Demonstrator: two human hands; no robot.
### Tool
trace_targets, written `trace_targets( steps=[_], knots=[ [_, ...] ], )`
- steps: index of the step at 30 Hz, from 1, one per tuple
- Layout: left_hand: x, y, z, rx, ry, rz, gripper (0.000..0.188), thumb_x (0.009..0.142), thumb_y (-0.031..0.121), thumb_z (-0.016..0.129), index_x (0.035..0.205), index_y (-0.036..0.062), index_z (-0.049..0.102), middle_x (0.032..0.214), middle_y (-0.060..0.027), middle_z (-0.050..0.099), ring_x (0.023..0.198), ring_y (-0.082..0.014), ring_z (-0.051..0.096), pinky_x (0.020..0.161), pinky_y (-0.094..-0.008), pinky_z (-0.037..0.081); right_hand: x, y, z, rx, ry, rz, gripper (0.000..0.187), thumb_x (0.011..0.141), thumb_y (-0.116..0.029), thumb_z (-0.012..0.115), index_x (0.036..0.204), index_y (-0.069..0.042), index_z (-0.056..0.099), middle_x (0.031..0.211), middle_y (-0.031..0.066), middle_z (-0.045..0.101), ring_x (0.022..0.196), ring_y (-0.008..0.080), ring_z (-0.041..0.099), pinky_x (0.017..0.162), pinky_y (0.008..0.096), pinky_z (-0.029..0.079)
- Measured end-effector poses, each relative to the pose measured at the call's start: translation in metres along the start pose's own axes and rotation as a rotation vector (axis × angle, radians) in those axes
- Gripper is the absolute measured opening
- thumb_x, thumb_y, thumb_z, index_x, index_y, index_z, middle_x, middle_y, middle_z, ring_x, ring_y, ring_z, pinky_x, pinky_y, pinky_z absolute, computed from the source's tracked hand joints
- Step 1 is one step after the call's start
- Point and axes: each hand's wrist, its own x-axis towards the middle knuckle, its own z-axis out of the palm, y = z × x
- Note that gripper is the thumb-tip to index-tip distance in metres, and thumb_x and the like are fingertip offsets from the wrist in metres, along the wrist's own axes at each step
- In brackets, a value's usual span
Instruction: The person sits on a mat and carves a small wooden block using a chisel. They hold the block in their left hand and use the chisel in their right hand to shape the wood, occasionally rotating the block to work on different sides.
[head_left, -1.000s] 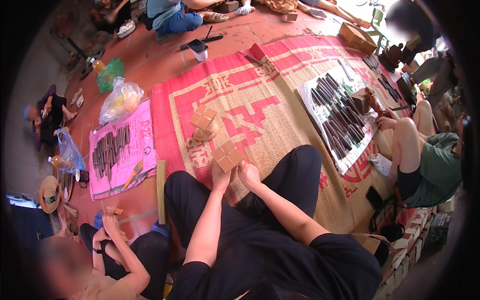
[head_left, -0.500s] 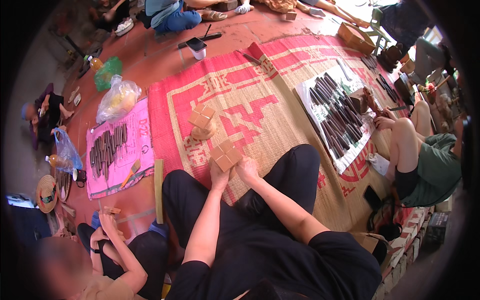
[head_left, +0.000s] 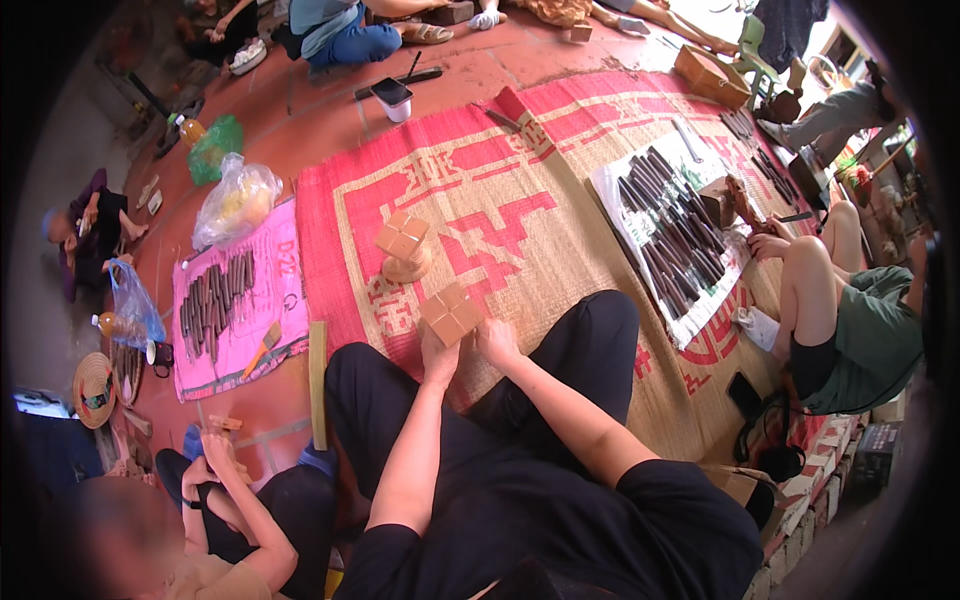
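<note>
A red and straw-coloured woven mat [head_left: 560, 270] covers terracotta floor tiles [head_left: 300, 130]. Toward its left edge, the left hand [head_left: 438, 360] has fingers closed on a brown square block with pale crossing lines [head_left: 450, 313]; the right hand [head_left: 497, 343] meets its right corner, its fingers' closure unclear. White sheeting [head_left: 690, 325] bearing dark slender tools [head_left: 668, 215] lies by the mat's right edge.

Left of you, a grey wall [head_left: 72, 165] rises beyond the red-tiled floor [head_left: 300, 125]; bright light [head_left: 690, 18] washes its far-right edge, near a green chair [head_left: 751, 42].
</note>
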Motion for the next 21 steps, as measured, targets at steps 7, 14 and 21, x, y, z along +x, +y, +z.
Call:
trace_targets(
  steps=[7,14,21],
  knots=[
    [0.001,-0.017,-0.004,0.143,0.052,0.135,0.047,0.08,0.037,0.063,0.113,0.0054,0.049,0.107,-0.0082,0.056,0.097,-0.019,0.054,0.083,-0.0308,0.042,0.002,-0.025,-0.029,0.05,-0.009,0.004,0.02,0.078,-0.013,0.049,0.096,-0.013,0.057,0.075,0.0201,0.061,0.072,0.0375,0.06,0.061,0.047,0.047],
    [0.005,-0.019,-0.004,0.211,0.047,0.135,0.048,0.081,0.038,0.061,0.113,0.0048,0.049,0.107,-0.0093,0.055,0.099,-0.0197,0.054,0.083,-0.0311,0.041,-0.005,0.002,-0.01,-0.076,-0.055,-0.016,0.021,0.077,-0.014,0.05,0.092,-0.007,0.062,0.074,0.0207,0.062,0.069,0.0381,0.061,0.063,0.0433,0.049],
    [0.001,-0.006,-0.003,0.204,0.054,0.068,0.045,0.08,0.035,0.063,0.111,0.0042,0.05,0.106,-0.008,0.055,0.098,-0.0192,0.053,0.082,-0.0306,0.042,0.007,-0.022,-0.039,0.109,0.026,-0.028,0.019,0.079,-0.015,0.048,0.093,-0.01,0.06,0.076,0.0213,0.061,0.074,0.0383,0.06,0.063,0.0453,0.047]
  ],
)
